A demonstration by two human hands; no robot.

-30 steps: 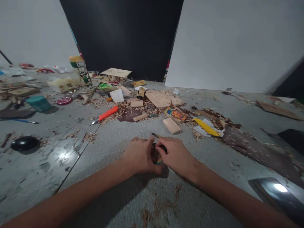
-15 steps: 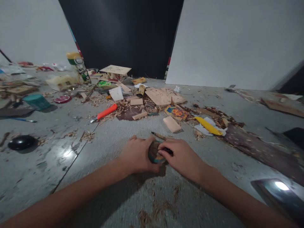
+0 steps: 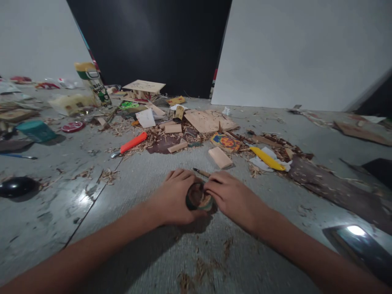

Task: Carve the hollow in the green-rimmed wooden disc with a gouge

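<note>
My left hand [image 3: 176,196] is wrapped round a small round container [image 3: 195,196] with a dark, teal-edged rim and brownish contents. Its open top faces up towards me. On the container's right side, the closed fingers of my right hand [image 3: 231,196] are pinched at the rim; whatever they hold is hidden. Just beyond both hands lies a thin dark-tipped tool [image 3: 200,172], its near end covered by the right hand. A pale wooden block [image 3: 220,157] rests on the floor past it.
An orange cutter [image 3: 134,143] lies ahead left, a yellow cutter [image 3: 267,158] ahead right on white paper. Wood shavings and scraps spread between them around a plywood sheet [image 3: 211,121]. A black rounded object [image 3: 16,187] sits left; a phone-like dark slab [image 3: 361,249] lies right.
The container has tilted and shifted slightly left in my left hand. My right fingers have moved from over its middle to its right rim. The view has turned slightly.
</note>
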